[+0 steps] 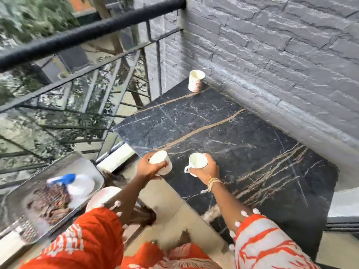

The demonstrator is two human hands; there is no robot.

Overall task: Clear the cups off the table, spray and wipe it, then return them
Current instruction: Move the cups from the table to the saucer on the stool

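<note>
Each hand holds a white cup over the near left part of the dark marble tabletop [242,144]. The left hand [149,167] is wrapped around the side of its cup [162,162], fingers curled round the body, just at the table's near left edge. The right hand [206,169] grips the second cup [197,162] from the right side, fingers closed round the wall with the handle sticking out to the left. Whether either cup touches the marble or hangs just above it cannot be told from this angle. A third cup [196,80] stands upright at the far corner of the tabletop, close against the grey brick wall [281,55], well apart from both hands and straight ahead of them. A metal tray [81,164] sits off the table's left side, below the railing [87,33], carrying a spray bottle [77,184] with a blue head and a patterned cloth [50,200]. The tray lies to the left of the left hand, so that hand is the nearer one to it, while the right hand would have to cross over. The far cup lies away along the table's long run toward the wall, out of easy reach while both hands are full. My guess is that one cup must be set down before it can be fetched.
</note>
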